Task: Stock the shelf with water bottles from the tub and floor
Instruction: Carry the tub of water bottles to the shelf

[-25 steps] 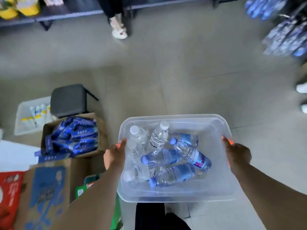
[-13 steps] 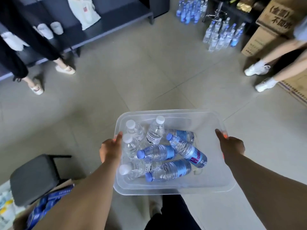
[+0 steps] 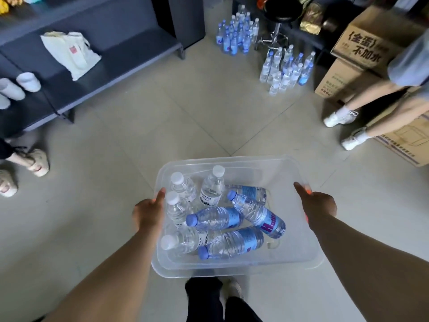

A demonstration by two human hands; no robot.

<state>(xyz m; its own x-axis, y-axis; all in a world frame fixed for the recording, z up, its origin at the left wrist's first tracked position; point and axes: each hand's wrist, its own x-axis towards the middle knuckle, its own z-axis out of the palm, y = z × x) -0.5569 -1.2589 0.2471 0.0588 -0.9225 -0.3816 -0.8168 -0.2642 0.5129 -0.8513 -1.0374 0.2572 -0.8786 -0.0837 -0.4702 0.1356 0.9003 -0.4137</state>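
Tub (image 3: 287,256): held above the floor (image 3: 185,126), between the left hand (image 3: 148,213) on its left rim and the right hand (image 3: 319,210) on its right rim.
In tub: water bottles (image 3: 216,218), some upright at the far left, others lying across each other.
Shelf (image 3: 120,54): far left.
Floor bottles (image 3: 286,69): far right, before the cardboard boxes (image 3: 348,80).
Stool (image 3: 279,10): behind them.

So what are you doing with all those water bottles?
A person is carrying a clear plastic tub, the left hand gripping one side rim and the right hand the other. Water bottles with white or blue caps sit inside, some upright, some lying down. More bottles stand on the floor ahead, near a dark shelf. None from the tub is on the shelf yet.
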